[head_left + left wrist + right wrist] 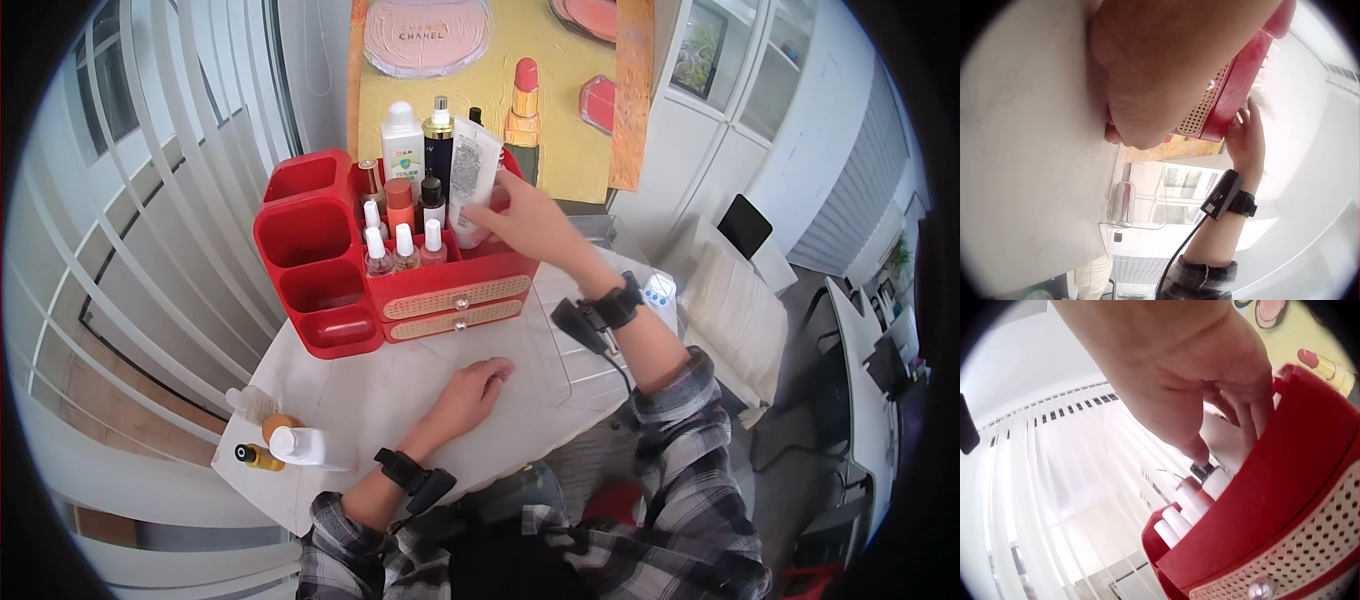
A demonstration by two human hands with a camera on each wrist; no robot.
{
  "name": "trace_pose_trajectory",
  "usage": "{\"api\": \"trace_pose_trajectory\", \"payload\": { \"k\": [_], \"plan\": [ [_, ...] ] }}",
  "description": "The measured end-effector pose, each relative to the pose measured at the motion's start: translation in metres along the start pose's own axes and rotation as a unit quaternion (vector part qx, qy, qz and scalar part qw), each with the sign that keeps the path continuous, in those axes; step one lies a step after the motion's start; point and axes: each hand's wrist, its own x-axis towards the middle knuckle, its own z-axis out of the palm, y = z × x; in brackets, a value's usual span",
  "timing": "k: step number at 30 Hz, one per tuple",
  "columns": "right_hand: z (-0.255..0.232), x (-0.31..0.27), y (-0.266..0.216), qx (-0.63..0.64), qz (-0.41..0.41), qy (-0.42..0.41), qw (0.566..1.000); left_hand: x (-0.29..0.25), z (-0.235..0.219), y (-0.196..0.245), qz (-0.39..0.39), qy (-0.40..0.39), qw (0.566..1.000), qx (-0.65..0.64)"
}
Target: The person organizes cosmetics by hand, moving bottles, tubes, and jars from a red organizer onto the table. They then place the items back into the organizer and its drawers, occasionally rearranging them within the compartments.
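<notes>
A red cosmetics organizer (480, 270) with two woven-front drawers stands on the white table. My right hand (540, 225) reaches into its right section and grips a white squeeze tube (474, 175), thumb on the near side. In the right wrist view the other fingers (1244, 415) go down behind the organizer's front wall, partly hidden. Left of the tube stand white-capped nail polish bottles (404, 248), a white bottle (403, 145) and a dark blue bottle (438, 150). My left hand (462, 400) rests on the table before the drawers, fingers loosely curled, holding nothing.
At the table's left corner are a white bottle (300, 446), lying on its side, and a small yellow bottle with a black cap (262, 457). A clear acrylic piece (1141, 200) stands at the right side. A cosmetics painting (570, 170) is behind the organizer.
</notes>
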Motion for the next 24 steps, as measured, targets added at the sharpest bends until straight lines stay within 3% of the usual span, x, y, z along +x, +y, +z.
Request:
{"api": "trace_pose_trajectory", "payload": {
  "k": [1,3,6,8,10,12,13,15,19,21,22,24],
  "plan": [
    [-0.009,-0.003,0.001,0.067,-0.013,-0.022,0.997,0.0,0.0,0.0,-0.001,0.0,1.0,0.0],
    [-0.039,-0.02,-0.006,0.113,0.065,0.015,0.991,0.0,0.0,0.001,-0.002,-0.002,1.0,-0.007],
    [-0.077,-0.049,0.007,0.05,0.118,0.041,0.991,0.0,0.003,-0.002,0.012,0.009,1.0,0.006],
    [-0.087,-0.072,0.045,-0.156,0.126,-0.008,0.98,0.0,0.003,-0.001,0.009,0.009,1.0,-0.004],
    [-0.086,-0.099,0.079,-0.309,0.167,-0.108,0.93,0.0,0.004,0.0,0.008,0.01,1.0,-0.01],
    [-0.072,-0.124,0.117,-0.389,0.169,-0.155,0.892,0.001,0.004,0.0,0.006,0.012,1.0,-0.022],
    [-0.066,-0.13,0.122,-0.388,0.168,-0.153,0.893,0.001,0.003,0.0,0.007,0.012,1.0,-0.019],
    [-0.057,-0.137,0.127,-0.392,0.21,-0.24,0.863,0.002,0.001,0.002,0.001,0.003,1.0,-0.019],
    [-0.057,-0.137,0.131,-0.363,0.243,-0.24,0.867,0.0,0.0,0.001,-0.015,-0.006,1.0,-0.004],
    [-0.06,-0.134,0.125,-0.31,0.214,-0.132,0.917,0.001,0.002,-0.001,-0.009,0.004,1.0,-0.02],
    [-0.061,-0.129,0.118,-0.311,0.209,-0.133,0.918,0.002,0.001,-0.001,-0.009,0.008,1.0,-0.019],
    [-0.066,-0.122,0.097,-0.207,0.163,0.089,0.961,0.001,0.001,0.001,-0.001,0.0,1.0,-0.015]
  ]
}}
